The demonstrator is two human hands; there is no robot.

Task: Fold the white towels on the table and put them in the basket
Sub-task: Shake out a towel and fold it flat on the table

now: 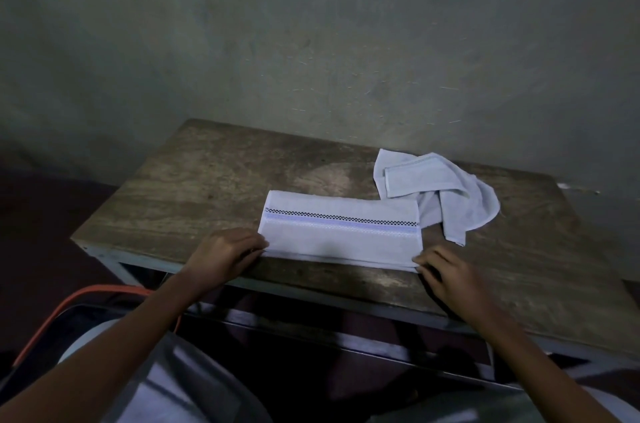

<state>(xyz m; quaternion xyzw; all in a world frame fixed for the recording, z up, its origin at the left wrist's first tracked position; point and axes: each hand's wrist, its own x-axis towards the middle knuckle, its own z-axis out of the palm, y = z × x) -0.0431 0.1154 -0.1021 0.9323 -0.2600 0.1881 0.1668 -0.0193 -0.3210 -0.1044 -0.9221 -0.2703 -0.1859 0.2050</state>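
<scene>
Striped towel [341, 232] lies folded into a long strip at the 6 o'clock edge of the table [207, 187]. Left hand [221, 256] and right hand [446, 277] pinch its near corners, fingers curled. Crumpled towel [450, 190] sits at 2 o'clock, untouched. Basket not identifiable. Judged under halfway.

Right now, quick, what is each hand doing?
Left hand: pinches the near left corner of the striped folded towel.
Right hand: pinches its near right corner.
</scene>
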